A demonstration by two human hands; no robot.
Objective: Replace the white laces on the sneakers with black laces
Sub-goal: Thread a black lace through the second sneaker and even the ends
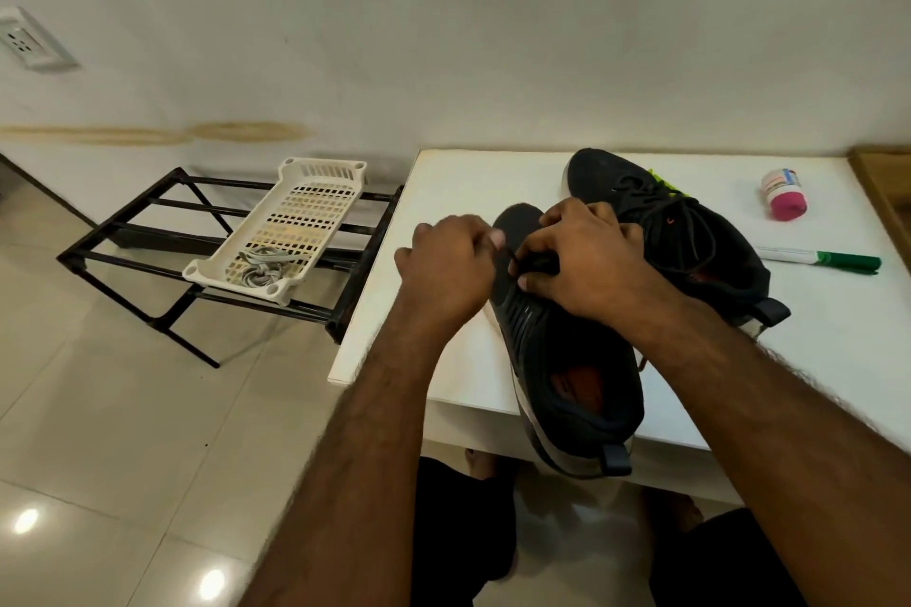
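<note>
On the white table (493, 173), both hands work the near dark knit sneaker (557, 350). Right hand (586, 261) pinches a thin black lace (512, 256); left hand (446, 266) is curled shut, blurry, can't tell on what.

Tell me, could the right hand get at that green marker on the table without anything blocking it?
Probably yes. The green marker lies in the open on the white table, right of the far sneaker. The right hand is busy with the near sneaker's lace, though.
</note>
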